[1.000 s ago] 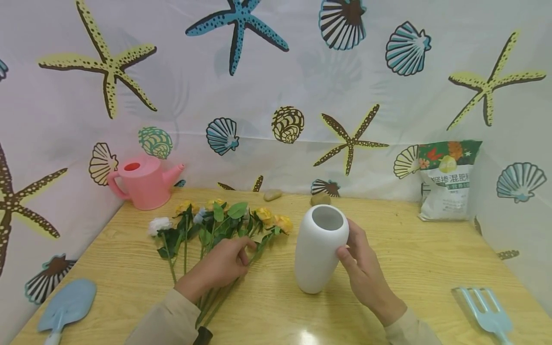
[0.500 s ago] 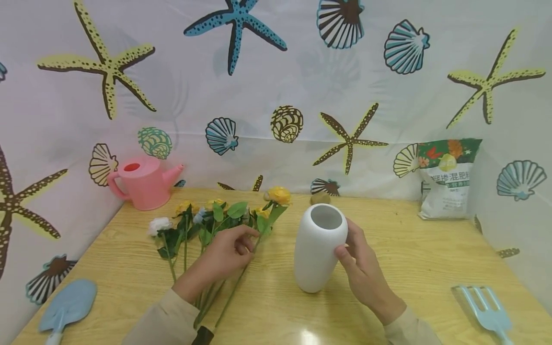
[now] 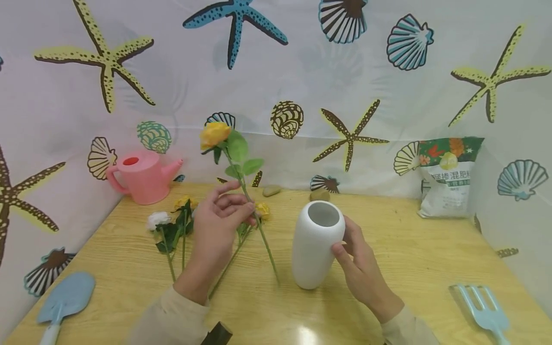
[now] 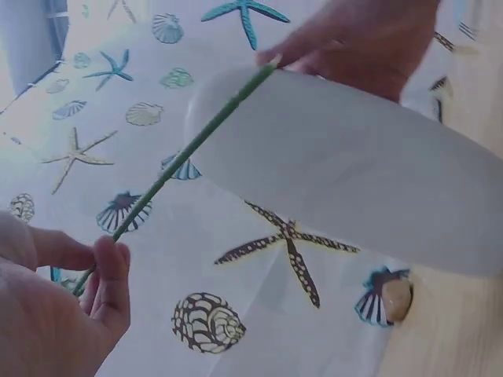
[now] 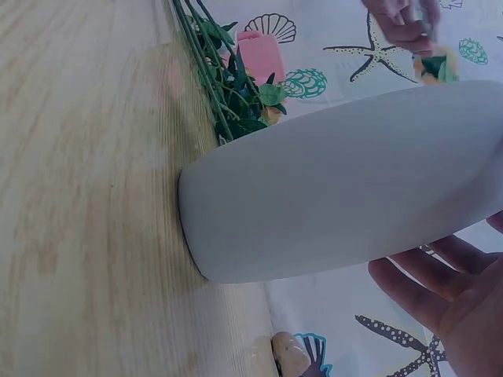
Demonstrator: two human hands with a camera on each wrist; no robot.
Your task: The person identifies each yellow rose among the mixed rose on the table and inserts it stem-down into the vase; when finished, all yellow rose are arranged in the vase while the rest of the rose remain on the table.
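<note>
My left hand (image 3: pixel 215 235) pinches the green stem of a yellow artificial rose (image 3: pixel 215 135) between thumb and fingers. The bloom is raised above the table and the stem slants down to the right, its lower end left of the white vase (image 3: pixel 314 251). In the left wrist view the stem (image 4: pixel 189 153) passes in front of the vase. My right hand (image 3: pixel 364 278) holds the vase from its right side, thumb in front and fingers behind. The vase stands upright on the table. More flowers, one white rose (image 3: pixel 158 220) among them, lie partly hidden behind my left forearm.
A pink watering can (image 3: pixel 144 179) stands at the back left. Two stones, one of them a pale stone (image 3: pixel 271 190), lie along the back edge. A fertilizer bag (image 3: pixel 448 179) leans at the back right. A blue trowel (image 3: pixel 69 294) and a blue hand fork (image 3: pixel 485 306) lie near the front corners.
My left hand has drawn one yellow rose out of the lying flowers and lifted it up and to the left. The right hand has stayed on the vase.
</note>
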